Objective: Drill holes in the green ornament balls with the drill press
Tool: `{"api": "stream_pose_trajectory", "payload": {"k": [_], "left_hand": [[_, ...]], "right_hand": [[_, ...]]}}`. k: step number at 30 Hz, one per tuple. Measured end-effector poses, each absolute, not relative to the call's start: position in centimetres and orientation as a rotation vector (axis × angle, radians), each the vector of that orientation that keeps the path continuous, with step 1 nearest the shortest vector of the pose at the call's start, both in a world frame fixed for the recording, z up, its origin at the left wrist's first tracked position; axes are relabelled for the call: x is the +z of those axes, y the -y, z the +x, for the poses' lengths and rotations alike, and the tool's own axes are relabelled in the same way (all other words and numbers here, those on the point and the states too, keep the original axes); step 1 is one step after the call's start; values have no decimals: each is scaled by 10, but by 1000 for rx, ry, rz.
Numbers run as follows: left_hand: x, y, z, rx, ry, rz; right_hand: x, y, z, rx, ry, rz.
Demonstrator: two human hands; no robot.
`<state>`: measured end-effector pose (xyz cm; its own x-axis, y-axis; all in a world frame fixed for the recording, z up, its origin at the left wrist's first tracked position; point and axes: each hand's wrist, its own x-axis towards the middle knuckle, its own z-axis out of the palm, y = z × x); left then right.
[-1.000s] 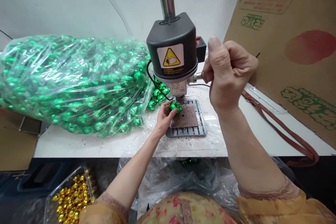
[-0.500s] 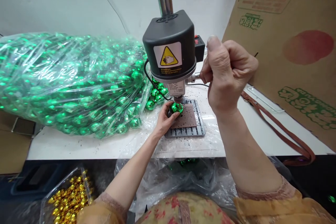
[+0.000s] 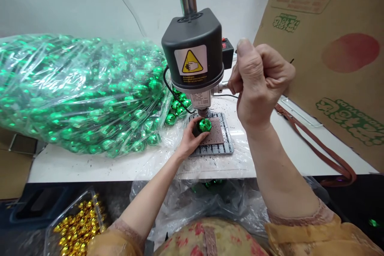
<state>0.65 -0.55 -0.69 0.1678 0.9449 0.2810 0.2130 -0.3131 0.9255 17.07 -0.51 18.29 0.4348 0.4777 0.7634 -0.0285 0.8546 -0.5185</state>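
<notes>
Under the black drill press head [image 3: 193, 52], my left hand [image 3: 190, 138] pinches a shiny green faceted ball [image 3: 205, 125] between thumb and fingers. The ball is just below the chuck [image 3: 203, 112], over a brown pad [image 3: 216, 133] on the grey slotted base plate [image 3: 226, 149]. My right hand [image 3: 259, 84] is wrapped round the press's lever [image 3: 224, 85] at the right of the machine, thumb pointing up. Dark shavings are scattered over the pad and plate. The hand hides most of the lever.
A large clear bag of green balls [image 3: 81, 96] lies at the left, with loose green balls [image 3: 171, 119] beside it. Gold balls fill a clear bin [image 3: 78, 224] below the table [image 3: 105, 170]. At the right are a brown strap [image 3: 318, 154] and a cardboard box [image 3: 336, 20].
The green ball and my left fingertips have shifted slightly right and down, and more of the ball shows below the chuck. My right hand stays on the lever. The view has shifted slightly.
</notes>
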Motion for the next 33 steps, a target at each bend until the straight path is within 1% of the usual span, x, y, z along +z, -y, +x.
{"api": "stream_pose_trajectory", "payload": {"k": [7, 16, 22, 33], "left_hand": [[-8, 15, 15, 1185, -1139, 1782], [-10, 13, 16, 1190, -1156, 1699], [-11, 13, 16, 1192, -1135, 1677], [-12, 14, 18, 1243, -1109, 1699]], "right_hand": [[182, 3, 172, 306, 1088, -496], [178, 3, 174, 333, 1099, -423], [163, 3, 171, 227, 1073, -474], [149, 12, 172, 146, 1071, -432]]}}
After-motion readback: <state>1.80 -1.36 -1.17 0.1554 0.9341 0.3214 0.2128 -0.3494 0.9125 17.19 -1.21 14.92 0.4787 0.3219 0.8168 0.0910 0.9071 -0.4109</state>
